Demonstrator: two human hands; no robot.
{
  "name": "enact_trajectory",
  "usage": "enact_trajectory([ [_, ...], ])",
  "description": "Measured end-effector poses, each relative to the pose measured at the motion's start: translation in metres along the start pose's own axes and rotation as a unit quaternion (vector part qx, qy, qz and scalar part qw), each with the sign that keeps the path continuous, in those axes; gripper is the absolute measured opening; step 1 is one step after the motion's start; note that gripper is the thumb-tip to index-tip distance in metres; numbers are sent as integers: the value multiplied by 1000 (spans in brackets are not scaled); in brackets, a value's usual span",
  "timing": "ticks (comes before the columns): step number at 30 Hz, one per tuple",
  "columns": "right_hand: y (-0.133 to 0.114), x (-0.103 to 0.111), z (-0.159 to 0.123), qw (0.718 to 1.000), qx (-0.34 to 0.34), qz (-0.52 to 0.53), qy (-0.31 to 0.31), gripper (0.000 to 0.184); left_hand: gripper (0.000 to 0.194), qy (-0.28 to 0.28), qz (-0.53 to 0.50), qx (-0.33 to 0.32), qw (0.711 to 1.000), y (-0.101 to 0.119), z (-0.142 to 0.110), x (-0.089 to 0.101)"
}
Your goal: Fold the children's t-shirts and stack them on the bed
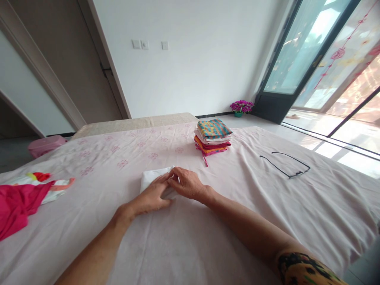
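Note:
A white folded cloth (150,177) lies on the pale pink sheet, partly hidden under my hands. My left hand (156,195) rests flat across the cloth, thumb stretched out to the side. Against its fingertips, my right hand (187,184) is bent with fingers curled down, pinching at the cloth's right edge; its fingertips are mostly hidden. Further off stands a stack of folded clothes (212,136), with a teal and orange checked piece on top and a red strap hanging from the bottom.
Loose crimson and white clothes (25,202) lie at the left. Black-framed glasses (289,174) rest on the wrinkled sheet (252,221) at the right. Beyond the table are a pink stool (47,144), purple flowers (242,106) in a pot, and an open glass door (285,79).

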State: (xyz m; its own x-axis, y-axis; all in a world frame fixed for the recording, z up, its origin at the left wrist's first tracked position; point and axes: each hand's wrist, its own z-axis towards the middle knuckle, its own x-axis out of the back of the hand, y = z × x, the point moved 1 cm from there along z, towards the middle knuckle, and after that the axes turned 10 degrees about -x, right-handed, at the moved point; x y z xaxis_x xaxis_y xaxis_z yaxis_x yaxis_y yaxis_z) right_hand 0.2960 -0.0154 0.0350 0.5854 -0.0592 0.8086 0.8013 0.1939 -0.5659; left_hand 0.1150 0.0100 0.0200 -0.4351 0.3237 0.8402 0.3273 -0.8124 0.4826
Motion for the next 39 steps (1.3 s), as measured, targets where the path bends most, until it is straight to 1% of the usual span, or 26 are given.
enact_trajectory([
  [2,3,-3,-1,999,2,-33,-13,16,63,-3,-56,26,998,-6,-4,15],
  [4,7,-7,0,998,2,-65,-24,24,53,23,-40,66,997,-13,-8,19],
  [5,8,-8,1,997,2,-78,-26,27,50,33,-5,78,996,-16,-9,17],
  [7,10,-11,1,994,5,-103,-32,28,49,45,95,79,991,-20,-11,7],
  [10,9,-11,1,990,6,-132,-41,28,54,48,228,70,970,-23,-14,-11],
  [13,9,-10,1,989,-3,-140,-50,29,55,55,282,98,953,-27,-18,-19],
  [16,11,-10,2,990,-8,-131,-56,29,56,60,293,118,947,-29,-21,-18],
  [18,11,-10,2,991,-12,-121,-53,29,56,67,290,116,948,-29,-25,-17],
  [20,11,-10,1,993,-32,-107,-46,31,56,82,285,115,948,-29,-33,-18],
  [22,12,-12,2,993,-69,-91,-31,37,59,105,276,130,946,-30,-45,-21],
  [24,12,-14,3,991,-105,-77,-17,47,63,131,255,158,945,-32,-56,-22],
  [26,13,-15,4,990,-126,-66,-9,59,63,151,216,177,948,-37,-65,-22],
  [28,13,-17,6,988,-140,-62,-11,69,58,174,163,189,953,-42,-69,-18],
  [30,12,-16,7,986,-155,-64,-16,74,53,213,105,221,946,-48,-70,-12],
  [32,10,-14,9,983,-165,-71,-24,72,51,256,55,267,927,-52,-71,-6],
  [34,7,-11,11,981,-171,-81,-35,67,50,286,21,297,911,-55,-71,-1],
  [36,4,-10,15,979,-177,-91,-48,62,49,301,3,306,903,-56,-72,3],
  [39,3,-9,20,975,-195,-94,-61,57,47,307,-1,315,898,-56,-74,6],
])
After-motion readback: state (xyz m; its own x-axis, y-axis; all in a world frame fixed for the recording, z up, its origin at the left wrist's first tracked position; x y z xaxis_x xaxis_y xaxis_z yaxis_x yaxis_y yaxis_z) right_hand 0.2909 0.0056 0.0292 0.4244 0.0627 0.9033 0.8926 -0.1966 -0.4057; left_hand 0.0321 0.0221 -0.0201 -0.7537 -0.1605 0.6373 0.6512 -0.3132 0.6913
